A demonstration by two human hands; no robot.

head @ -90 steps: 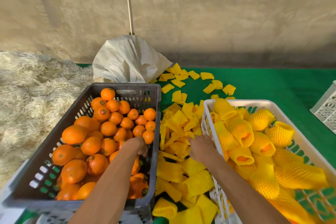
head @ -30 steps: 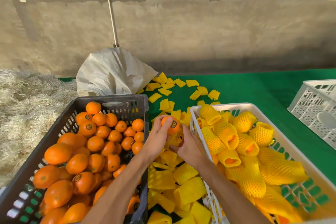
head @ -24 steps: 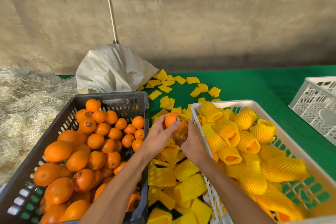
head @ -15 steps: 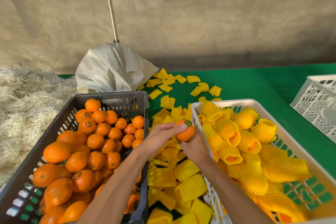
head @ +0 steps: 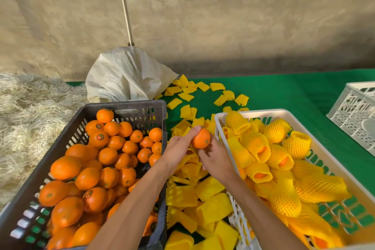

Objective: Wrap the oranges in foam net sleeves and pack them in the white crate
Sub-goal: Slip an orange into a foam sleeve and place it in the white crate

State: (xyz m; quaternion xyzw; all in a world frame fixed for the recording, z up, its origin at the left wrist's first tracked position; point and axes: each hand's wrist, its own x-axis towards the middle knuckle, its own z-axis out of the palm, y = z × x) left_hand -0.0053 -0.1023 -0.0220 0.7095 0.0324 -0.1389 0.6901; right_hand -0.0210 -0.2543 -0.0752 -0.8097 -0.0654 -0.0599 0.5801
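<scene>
Between dark crate (head: 125, 107) and white crate (head: 284, 112): orange (head: 200, 138) up from dark crate, now pinched by left hand (head: 178, 151); right hand (head: 216, 160) fingers curl beneath, sleeve there hidden. Sleeving next, likely.

— What is noted at the rear?
— A white sack (head: 125, 75) is slumped against the concrete wall (head: 203, 22); a thin pole (head: 124, 6) is leaned above it.
— And left?
— Dry straw (head: 30, 111) is heaped.
</scene>
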